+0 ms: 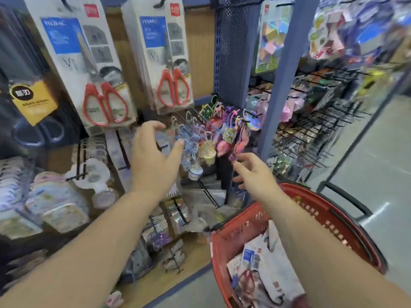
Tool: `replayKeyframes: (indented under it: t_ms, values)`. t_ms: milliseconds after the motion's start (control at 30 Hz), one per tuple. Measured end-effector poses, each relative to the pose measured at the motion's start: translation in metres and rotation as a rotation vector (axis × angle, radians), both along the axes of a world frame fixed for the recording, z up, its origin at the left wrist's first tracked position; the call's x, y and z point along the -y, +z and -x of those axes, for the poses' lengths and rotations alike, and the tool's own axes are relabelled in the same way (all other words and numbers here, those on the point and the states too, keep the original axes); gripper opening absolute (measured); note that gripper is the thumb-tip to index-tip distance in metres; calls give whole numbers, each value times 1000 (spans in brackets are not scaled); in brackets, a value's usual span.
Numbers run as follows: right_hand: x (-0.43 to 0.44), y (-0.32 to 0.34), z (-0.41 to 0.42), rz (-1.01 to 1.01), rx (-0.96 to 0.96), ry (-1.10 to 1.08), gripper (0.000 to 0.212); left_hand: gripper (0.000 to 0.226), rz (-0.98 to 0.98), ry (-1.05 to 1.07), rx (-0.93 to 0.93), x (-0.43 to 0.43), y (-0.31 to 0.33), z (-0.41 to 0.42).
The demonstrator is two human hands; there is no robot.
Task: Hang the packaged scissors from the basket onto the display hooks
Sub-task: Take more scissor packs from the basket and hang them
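Observation:
Two stacks of packaged red-handled scissors hang on display hooks, one at upper left (pixel 89 70) and one beside it (pixel 165 58). A red basket (pixel 329 221) at lower right holds several more scissors packs (pixel 264 270). My left hand (pixel 155 156) is raised below the hanging packs, fingers spread, holding nothing. My right hand (pixel 253 172) hovers above the basket's far rim, fingers loosely apart and empty; its forearm covers part of the basket.
Colourful keychains (pixel 213 132) hang just beyond both hands. Black-handled scissors packs (pixel 33 103) hang at far left. A blue upright post (pixel 282 74) and black wire racks (pixel 315 127) stand to the right, with grey floor (pixel 378 174) beyond.

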State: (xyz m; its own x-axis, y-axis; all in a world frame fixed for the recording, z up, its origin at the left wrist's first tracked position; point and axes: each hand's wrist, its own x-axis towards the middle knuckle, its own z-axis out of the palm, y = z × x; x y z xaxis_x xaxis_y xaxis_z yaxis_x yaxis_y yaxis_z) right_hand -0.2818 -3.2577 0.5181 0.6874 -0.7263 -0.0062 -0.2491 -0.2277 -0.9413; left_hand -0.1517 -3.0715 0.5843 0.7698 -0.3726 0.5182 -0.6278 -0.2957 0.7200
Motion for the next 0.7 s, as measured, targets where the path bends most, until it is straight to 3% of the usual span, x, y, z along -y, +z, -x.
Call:
replayKeyframes:
  t_ms: [133, 233, 400, 533, 700]
  values:
    - [2, -67, 67, 39, -260, -44, 18, 34, -103, -52, 34, -17, -54, 39]
    - [12, -107, 115, -34, -418, -3, 10, 37, -251, -112, -15, -26, -107, 73]
    - [50, -177, 170, -135, -690, 102, 16, 45, -561, -169, -217, -21, -207, 122]
    - [92, -227, 178, -149, -809, 228, 19, 62, -748, -87, -395, 3, -270, 154]
    - [147, -281, 168, -184, -924, 401, 24, 93, -802, 106, -518, 41, -325, 201]
